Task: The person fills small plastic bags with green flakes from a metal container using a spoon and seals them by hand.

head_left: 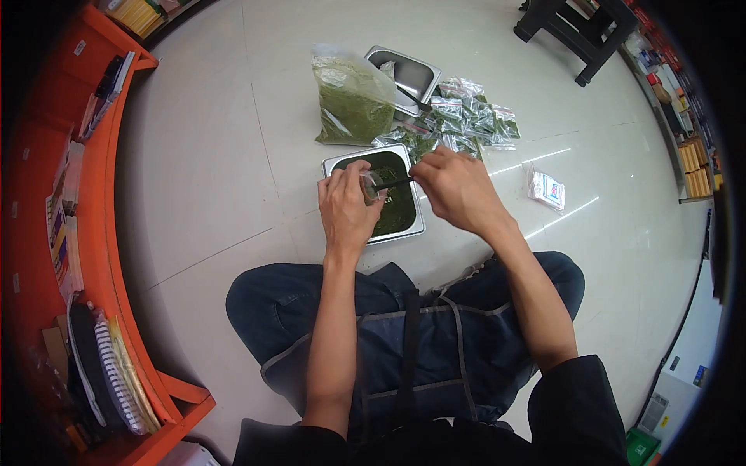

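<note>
Over the steel tray of green dried leaf flakes, my left hand pinches a small clear plastic bag by its sides, mouth held apart. My right hand grips the end of a slim black spoon, its tip reaching into the bag's mouth. Both hands are above the tray, the left over its left side and the right beyond its right rim. The spoon's bowl is mostly hidden by the bag and fingers.
Behind the tray stand a large bag of green flakes and a second steel tray. Several filled zip bags lie beside them. A pack of small bags rests to the right. An orange shelf borders the left; a black stool stands far right.
</note>
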{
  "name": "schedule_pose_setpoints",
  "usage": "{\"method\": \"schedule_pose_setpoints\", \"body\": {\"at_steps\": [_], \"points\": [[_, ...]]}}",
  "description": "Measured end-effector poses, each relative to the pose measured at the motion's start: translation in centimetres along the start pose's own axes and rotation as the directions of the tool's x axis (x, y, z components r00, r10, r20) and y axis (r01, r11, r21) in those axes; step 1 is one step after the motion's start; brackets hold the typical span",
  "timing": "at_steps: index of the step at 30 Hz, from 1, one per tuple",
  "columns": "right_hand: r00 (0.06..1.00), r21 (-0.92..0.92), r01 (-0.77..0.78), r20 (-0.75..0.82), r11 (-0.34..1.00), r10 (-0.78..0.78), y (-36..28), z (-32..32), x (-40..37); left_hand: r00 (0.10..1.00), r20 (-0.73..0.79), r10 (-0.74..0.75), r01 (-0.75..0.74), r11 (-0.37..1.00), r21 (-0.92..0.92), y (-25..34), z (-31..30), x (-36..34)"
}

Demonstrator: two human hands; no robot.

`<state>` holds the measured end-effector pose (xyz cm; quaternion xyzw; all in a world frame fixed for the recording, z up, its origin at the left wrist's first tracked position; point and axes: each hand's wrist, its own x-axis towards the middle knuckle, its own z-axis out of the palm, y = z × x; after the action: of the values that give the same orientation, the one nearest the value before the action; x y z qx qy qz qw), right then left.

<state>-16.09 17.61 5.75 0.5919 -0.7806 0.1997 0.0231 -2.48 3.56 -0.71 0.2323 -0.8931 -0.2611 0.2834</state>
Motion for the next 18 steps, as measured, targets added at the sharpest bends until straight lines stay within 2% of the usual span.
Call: {"method": "schedule_pose_setpoints", "body": {"at_steps": [2, 3, 5, 6, 7, 8, 11, 13, 14, 18], "points": [[0.985, -0.148, -0.018, 0.169, 0.989, 0.043, -1.4, -0.6, -0.1, 1.000, 0.018, -0.024, 0.025, 0.999, -0.046, 0.1, 0.0, 0.0], [0.985, -0.147, -0.020, 0.169, 0.989, 0.045, -1.6, -0.8, -0.1, 0.999, 0.014, -0.047, 0.048, 0.995, -0.092, 0.1, 0.1, 0.0], [0.993, -0.213, 0.060, 0.108, 0.975, -0.037, -1.9, -0.9, -0.2, 0.998, 0.012, -0.070, 0.071, 0.988, -0.136, 0.0, 0.3, 0.0], [0.993, -0.211, 0.060, 0.108, 0.976, -0.038, -2.0, -1.0, -0.2, 0.995, 0.015, -0.098, 0.099, 0.971, -0.219, -0.1, 0.5, 0.1], [0.995, -0.257, 0.093, 0.056, 0.962, -0.081, -2.0, -1.1, -0.2, 0.992, 0.021, -0.128, 0.128, 0.945, -0.301, -0.2, 0.5, 0.1], [0.992, -0.305, 0.122, 0.007, 0.945, -0.126, -2.0, -1.2, -0.2, 0.991, 0.021, -0.129, 0.129, 0.945, -0.301, -0.3, 0.6, 0.1], [0.983, -0.312, 0.142, -0.065, 0.940, -0.170, -1.6, -0.9, -0.3, 0.993, 0.011, -0.117, 0.112, 0.913, -0.392, -0.1, 0.7, 0.3], [0.976, -0.310, 0.133, -0.125, 0.941, -0.179, -1.7, -1.6, -0.1, 0.972, 0.070, -0.224, 0.229, 0.845, -0.482, 0.3, 0.3, 0.3], [0.966, -0.311, 0.125, -0.180, 0.942, -0.188, -1.7, -1.8, -0.1, 0.971, 0.067, -0.229, 0.233, 0.845, -0.481, 0.2, 0.2, 0.2], [0.976, -0.292, 0.132, -0.129, 0.947, -0.175, -1.6, -1.3, -0.4, 0.968, 0.073, -0.241, 0.242, 0.813, -0.529, 0.8, -0.1, 0.6]]}}
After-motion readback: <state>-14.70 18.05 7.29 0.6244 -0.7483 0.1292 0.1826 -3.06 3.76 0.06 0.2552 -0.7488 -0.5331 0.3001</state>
